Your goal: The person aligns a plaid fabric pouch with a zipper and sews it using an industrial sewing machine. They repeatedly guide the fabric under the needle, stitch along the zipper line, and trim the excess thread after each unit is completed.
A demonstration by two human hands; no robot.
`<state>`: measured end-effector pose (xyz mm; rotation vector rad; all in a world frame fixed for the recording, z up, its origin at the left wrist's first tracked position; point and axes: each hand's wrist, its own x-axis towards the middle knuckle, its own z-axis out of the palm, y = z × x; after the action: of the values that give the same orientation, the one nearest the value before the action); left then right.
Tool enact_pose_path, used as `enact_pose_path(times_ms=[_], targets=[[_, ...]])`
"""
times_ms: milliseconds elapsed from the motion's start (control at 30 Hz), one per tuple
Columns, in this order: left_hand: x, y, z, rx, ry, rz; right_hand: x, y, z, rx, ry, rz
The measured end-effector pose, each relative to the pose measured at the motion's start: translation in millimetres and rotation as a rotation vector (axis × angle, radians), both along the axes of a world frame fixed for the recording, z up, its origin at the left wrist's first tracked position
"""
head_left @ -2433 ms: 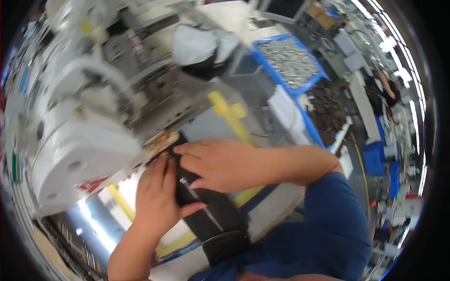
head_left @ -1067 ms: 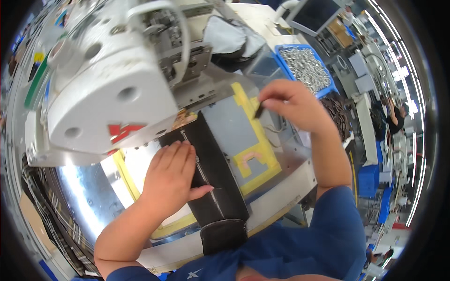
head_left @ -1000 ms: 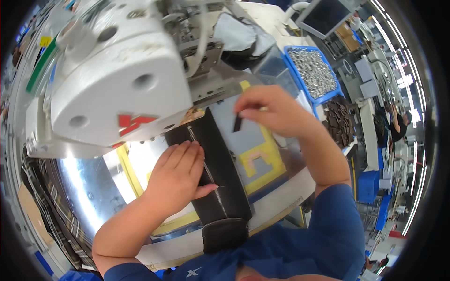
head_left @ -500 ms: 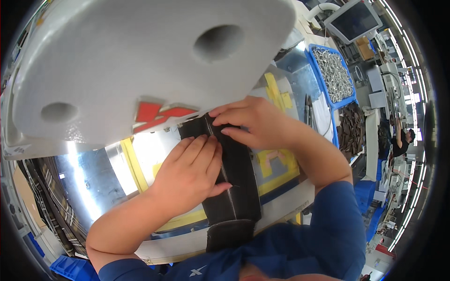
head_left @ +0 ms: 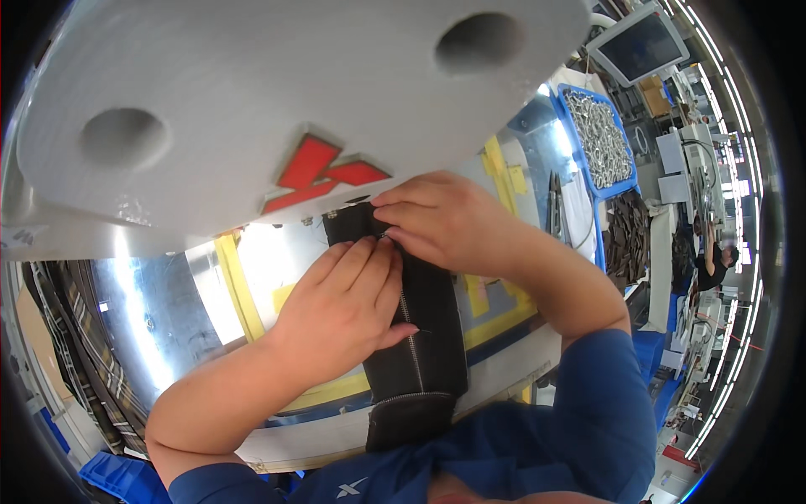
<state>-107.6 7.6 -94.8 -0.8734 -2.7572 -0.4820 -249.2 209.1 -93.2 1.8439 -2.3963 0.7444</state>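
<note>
A long black fabric piece with a metal zipper (head_left: pixel 412 357) lies lengthwise on the sewing machine's work surface, its far end under the machine head (head_left: pixel 252 76). My left hand (head_left: pixel 340 302) rests flat on the fabric's left side, fingers together and thumb spread toward the zipper teeth. My right hand (head_left: pixel 441 218) bends in from the right, its fingertips bunched on the fabric beside the zipper near the far end. Left and right fingertips almost meet there. The needle area is hidden behind the machine head.
Yellow tape strips (head_left: pixel 238 281) mark the shiny work surface. At right stand a blue tray of metal pieces (head_left: pixel 598 139), a pile of dark brown pieces (head_left: pixel 628 239), and pliers-like tools (head_left: pixel 554 202). Plaid cloth (head_left: pixel 92 361) hangs at left. A monitor (head_left: pixel 640 42) and another person (head_left: pixel 714 265) appear farther off.
My right hand's fingers have drawn together and closed onto the fabric by the zipper. The left hand stays nearly in place. The view has shifted slightly against the machine head.
</note>
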Motion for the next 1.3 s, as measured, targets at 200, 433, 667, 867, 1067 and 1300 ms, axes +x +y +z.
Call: enact_pose_path(times_ms=[200,433,667,867,1067,1300], targets=[[0.3,-1.2,-6.7,0.085,0.000,0.121,2.4,-3.4,10.6,0.088,0.040,0.016],[-10.1,-7.4,-6.1,0.071,-0.043,0.150,1.5,-1.5,2.8,0.012,0.112,0.029],[-12.9,-5.3,2.3,-0.033,-0.036,0.158,1.6,6.8,2.2,0.089,0.122,0.041],[-10.9,-5.3,7.8,-0.109,-0.070,0.176,2.9,13.8,22.7,0.192,-0.005,0.025],[-11.7,-3.8,10.7,-0.104,-0.086,0.176,-0.4,8.7,27.3,0.300,-0.043,0.001],[-6.7,-14.6,18.0,-0.153,-0.166,0.277,2.3,-23.7,31.4,0.302,-0.043,-0.004]])
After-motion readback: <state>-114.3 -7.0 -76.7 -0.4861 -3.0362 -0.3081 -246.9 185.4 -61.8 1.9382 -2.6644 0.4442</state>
